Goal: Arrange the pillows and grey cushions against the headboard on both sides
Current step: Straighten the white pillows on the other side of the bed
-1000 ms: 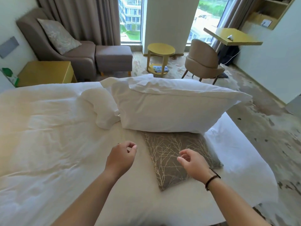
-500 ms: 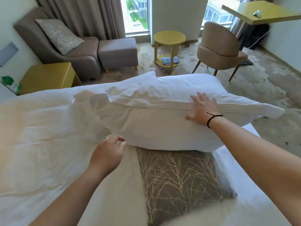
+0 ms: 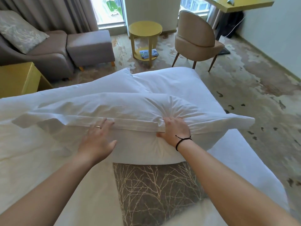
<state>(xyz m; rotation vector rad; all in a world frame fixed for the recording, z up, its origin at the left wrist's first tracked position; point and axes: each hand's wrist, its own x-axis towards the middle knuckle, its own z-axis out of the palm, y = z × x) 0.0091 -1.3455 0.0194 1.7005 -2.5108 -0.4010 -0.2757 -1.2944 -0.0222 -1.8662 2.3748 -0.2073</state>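
Note:
A large white pillow (image 3: 130,108) lies across the white bed (image 3: 32,160), partly on top of a grey cushion (image 3: 153,190) with a pale branch pattern. My right hand (image 3: 174,128) grips the pillow's front edge, bunching the fabric into creases. My left hand (image 3: 97,139) rests on the pillow's near face with fingers stretched out, a ring on one finger. A second white pillow (image 3: 171,82) lies behind the first. Another grey patterned cushion (image 3: 19,31) leans on the armchair at the far left.
Past the bed stand a grey armchair (image 3: 48,54) with footstool (image 3: 89,44), a yellow round side table (image 3: 145,30), a beige chair (image 3: 195,38) and a yellow desk (image 3: 236,4). A yellow bedside cabinet (image 3: 17,77) sits left. Patterned carpet (image 3: 252,95) lies to the right.
Both hands reached forward onto the front pillow. My right hand went from lying flat on top to gripping its edge. My left hand came up from the bed onto the pillow.

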